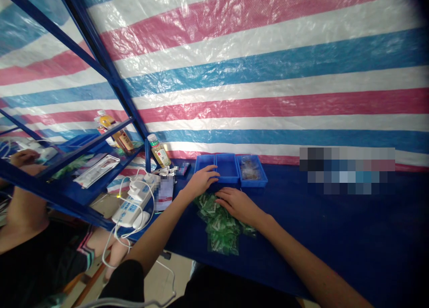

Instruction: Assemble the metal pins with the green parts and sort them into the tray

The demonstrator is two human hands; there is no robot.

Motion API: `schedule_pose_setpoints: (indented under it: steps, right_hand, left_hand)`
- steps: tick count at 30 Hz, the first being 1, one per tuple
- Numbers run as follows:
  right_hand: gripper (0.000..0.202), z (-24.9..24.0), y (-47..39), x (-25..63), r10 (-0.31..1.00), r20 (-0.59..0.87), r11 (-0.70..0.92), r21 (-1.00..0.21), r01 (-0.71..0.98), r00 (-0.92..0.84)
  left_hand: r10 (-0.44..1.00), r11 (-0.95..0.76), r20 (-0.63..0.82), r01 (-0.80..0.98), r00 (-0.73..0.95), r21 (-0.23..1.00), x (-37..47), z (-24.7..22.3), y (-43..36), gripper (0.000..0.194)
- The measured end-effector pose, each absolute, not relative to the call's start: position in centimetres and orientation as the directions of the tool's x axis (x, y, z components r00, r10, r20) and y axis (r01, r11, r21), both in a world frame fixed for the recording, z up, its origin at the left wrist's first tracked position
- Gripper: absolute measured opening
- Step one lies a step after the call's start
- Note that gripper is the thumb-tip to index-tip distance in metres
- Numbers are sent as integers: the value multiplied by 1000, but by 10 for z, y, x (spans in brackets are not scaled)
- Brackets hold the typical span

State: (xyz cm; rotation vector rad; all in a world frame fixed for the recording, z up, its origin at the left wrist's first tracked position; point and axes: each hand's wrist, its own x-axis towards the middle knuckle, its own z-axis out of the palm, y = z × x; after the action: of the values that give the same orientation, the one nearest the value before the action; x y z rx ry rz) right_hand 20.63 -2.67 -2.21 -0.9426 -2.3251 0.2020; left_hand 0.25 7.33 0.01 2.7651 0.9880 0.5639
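A heap of small clear-and-green plastic packets [223, 236] lies on the blue table in front of me. My right hand [236, 203] rests at the upper right of the heap, fingers stretched out and touching the packets. Above the heap's far left edge is my left hand [202, 182], its fingers apart near the blue trays, with nothing seen in it. Behind the hands stand an empty-looking blue tray [228, 167], another blue tray [204, 160] partly covered by my left hand, and a blue tray with small clear packets [251, 168].
White power strips [134, 200] with tangled cables lie at the left, beside a phone [165, 194]. A bottle [158, 150] stands by the blue metal frame [100, 62]. Beyond it a co-worker's arm [28, 196] shows. Striped sheeting [268, 98] walls the back.
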Motion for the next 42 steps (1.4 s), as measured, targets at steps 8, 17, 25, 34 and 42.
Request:
schedule_pose_setpoints:
  steps: [8, 17, 25, 34, 42]
  right_hand:
    - [29, -20, -18, 282, 756, 638, 452, -353, 819, -142]
    - [37, -72, -1, 310, 805, 593, 364, -507, 781, 10]
    - [36, -60, -9, 308, 803, 596, 388, -520, 761, -1]
    - [22, -53, -27, 302, 799, 600, 306, -364, 879, -30]
    - [78, -33, -33, 295, 716, 690, 387, -272, 881, -101]
  left_hand:
    - [605, -793, 314, 518, 732, 321, 2, 1, 73, 24]
    - [598, -801, 352, 538, 720, 262, 8, 15, 67, 35]
    - [577, -814, 388, 540, 718, 213, 97, 25, 128, 39]
    - [567, -736, 271, 332, 777, 590, 147, 37, 166, 30]
    - [525, -667, 314, 153, 791, 729, 122, 60, 121, 21]
